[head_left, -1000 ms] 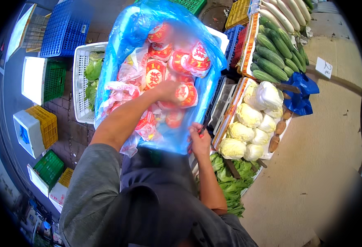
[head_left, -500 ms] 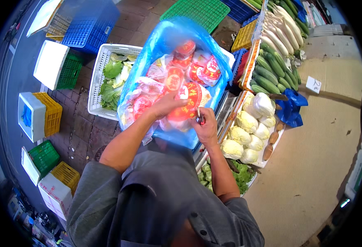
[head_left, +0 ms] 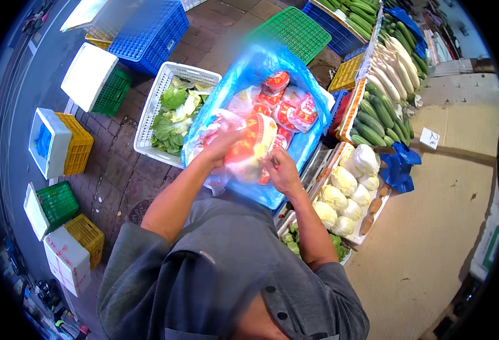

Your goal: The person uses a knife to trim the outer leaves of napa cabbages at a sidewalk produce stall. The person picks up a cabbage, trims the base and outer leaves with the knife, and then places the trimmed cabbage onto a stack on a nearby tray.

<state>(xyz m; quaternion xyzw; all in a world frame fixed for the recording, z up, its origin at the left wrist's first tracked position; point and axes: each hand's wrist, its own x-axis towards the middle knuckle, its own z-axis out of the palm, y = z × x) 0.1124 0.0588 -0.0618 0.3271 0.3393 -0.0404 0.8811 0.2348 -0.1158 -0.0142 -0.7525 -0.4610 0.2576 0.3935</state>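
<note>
My left hand (head_left: 225,146) grips the side of a round bundle (head_left: 255,141) wrapped in red and whitish printed film. At the bundle's near right edge, my right hand (head_left: 284,173) is closed in a pinch; what lies in its fingers is mostly hidden. Both hands are over a large open blue plastic bag (head_left: 311,148). Several more red-and-white wrapped bundles (head_left: 303,111) lie inside it, with crumpled clear film around them on the left.
A white crate (head_left: 143,136) of loose green leaves stands left of the bag. To the right are pale cabbages (head_left: 343,181), cucumbers (head_left: 371,127) and white radishes (head_left: 396,68). Blue (head_left: 147,37), green (head_left: 292,33) and yellow (head_left: 78,144) crates stand around on the brick paving.
The view has shifted, so the scene sits further right. The held bundle looks turned and blurred. A small red-and-dark tool that showed in my right hand is now hardly visible.
</note>
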